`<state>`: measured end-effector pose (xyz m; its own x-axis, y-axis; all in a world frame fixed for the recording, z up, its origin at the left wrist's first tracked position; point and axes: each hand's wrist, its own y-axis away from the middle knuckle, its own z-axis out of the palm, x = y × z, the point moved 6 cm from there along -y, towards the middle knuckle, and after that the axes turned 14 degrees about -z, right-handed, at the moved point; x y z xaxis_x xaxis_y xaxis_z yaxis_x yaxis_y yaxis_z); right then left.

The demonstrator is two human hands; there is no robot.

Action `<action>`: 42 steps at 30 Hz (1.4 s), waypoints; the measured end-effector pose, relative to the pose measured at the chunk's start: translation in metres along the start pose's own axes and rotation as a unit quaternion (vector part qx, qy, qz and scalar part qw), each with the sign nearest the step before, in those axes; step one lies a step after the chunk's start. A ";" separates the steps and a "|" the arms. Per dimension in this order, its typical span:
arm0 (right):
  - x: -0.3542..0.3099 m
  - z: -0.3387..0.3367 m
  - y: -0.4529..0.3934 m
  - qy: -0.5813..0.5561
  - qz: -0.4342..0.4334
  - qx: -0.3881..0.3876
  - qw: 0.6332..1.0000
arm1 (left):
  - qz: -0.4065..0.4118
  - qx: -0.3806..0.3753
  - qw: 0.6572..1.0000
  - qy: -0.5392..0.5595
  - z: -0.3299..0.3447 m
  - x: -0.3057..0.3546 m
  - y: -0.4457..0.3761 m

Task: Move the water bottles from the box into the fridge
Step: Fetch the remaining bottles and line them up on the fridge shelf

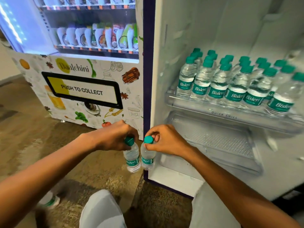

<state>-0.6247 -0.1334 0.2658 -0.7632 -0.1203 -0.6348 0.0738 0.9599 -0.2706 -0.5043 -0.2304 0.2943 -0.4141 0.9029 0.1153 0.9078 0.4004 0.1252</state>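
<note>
My left hand (113,136) grips a small water bottle (132,159) by its green cap. My right hand (164,140) pinches the cap of a second bottle (146,159). Both bottles hang upright side by side, touching, in front of the open fridge's left edge. Inside the fridge (197,38), a clear shelf (213,109) carries several rows of the same green-capped bottles (233,84). The box is out of view.
A snack vending machine (85,89) stands close on the left of the fridge. A clear drawer (218,142) sits below the shelf. Another bottle (48,200) lies blurred on the carpet at lower left. My knees (102,209) fill the bottom of the frame.
</note>
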 end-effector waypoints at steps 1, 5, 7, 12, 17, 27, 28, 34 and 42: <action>-0.003 -0.014 0.004 -0.006 0.002 0.018 1.000 | 0.009 0.007 1.000 0.001 -0.008 0.008 0.000; -0.016 -0.069 0.016 -0.009 0.007 0.060 0.998 | 0.042 0.042 0.998 0.021 -0.044 0.039 -0.004; -0.023 -0.098 0.021 -0.005 0.002 0.079 0.997 | 0.053 0.054 0.997 0.034 -0.061 0.054 -0.008; -0.041 -0.169 0.028 0.027 -0.002 0.121 0.992 | 0.074 0.108 0.989 0.073 -0.118 0.093 -0.018; -0.058 -0.246 0.037 0.058 -0.016 0.197 0.979 | 0.097 0.172 0.973 0.117 -0.178 0.130 -0.028; -0.064 -0.373 0.028 0.106 -0.057 0.341 0.932 | 0.133 0.335 0.927 0.104 -0.273 0.188 -0.074; -0.063 -0.380 0.025 0.115 -0.055 0.347 0.929 | 0.130 0.352 0.921 0.104 -0.280 0.192 -0.082; -0.055 -0.413 0.002 0.223 -0.062 0.371 0.899 | 0.110 0.410 0.895 0.138 -0.309 0.208 -0.140; 0.016 -0.451 -0.032 0.292 0.007 0.354 0.889 | 0.088 0.421 0.895 0.114 -0.311 0.218 -0.226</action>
<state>-0.9290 -0.0513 0.5905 -0.9467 0.2403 -0.2146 0.3137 0.5351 -0.7844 -0.8206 -0.1728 0.5974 -0.1750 0.9468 0.2701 0.6489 0.3173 -0.6916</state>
